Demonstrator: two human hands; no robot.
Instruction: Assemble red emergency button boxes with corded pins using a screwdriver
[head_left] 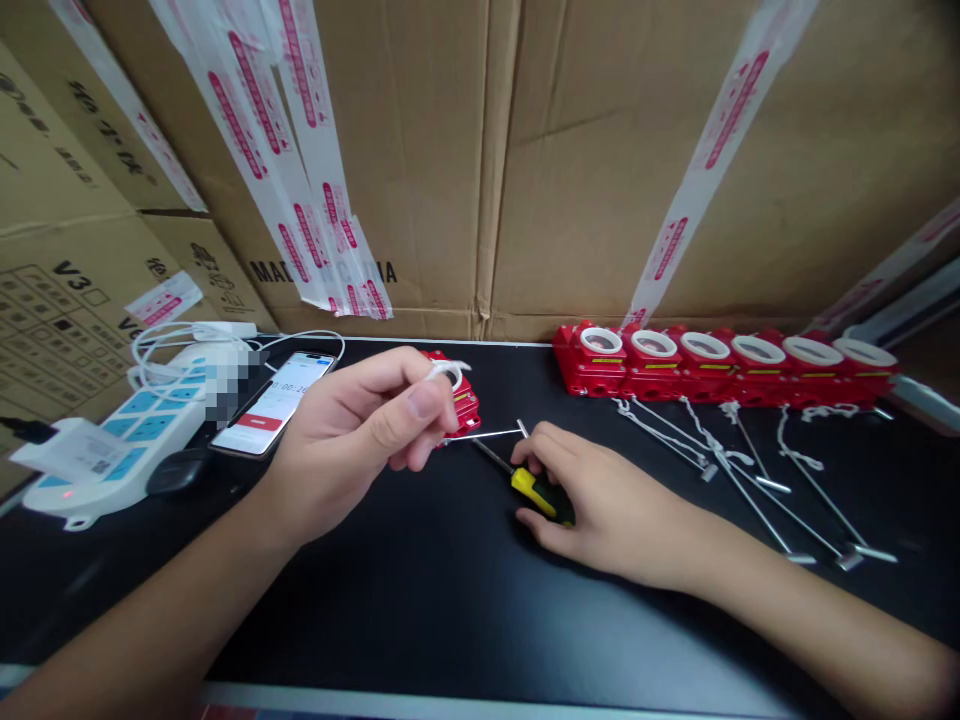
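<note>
I see 1 boxy red housing with a round white rim [466, 408] on the black tabletop [435, 600], partly behind the left hand [360, 425], whose fingertips pinch a thin white strip [454, 367], cord or plastic, I can't tell. The right hand [577, 490] curls around a yellow-and-black-handled screwdriver [534, 490], shaft towards the housing. That housing seems mid-work, its remaining steps hidden. Rightward, 6 similar red housings [731, 383] stand in a row, white-corded silver rods [756, 504] before them; finished or waiting, I can't say
</note>
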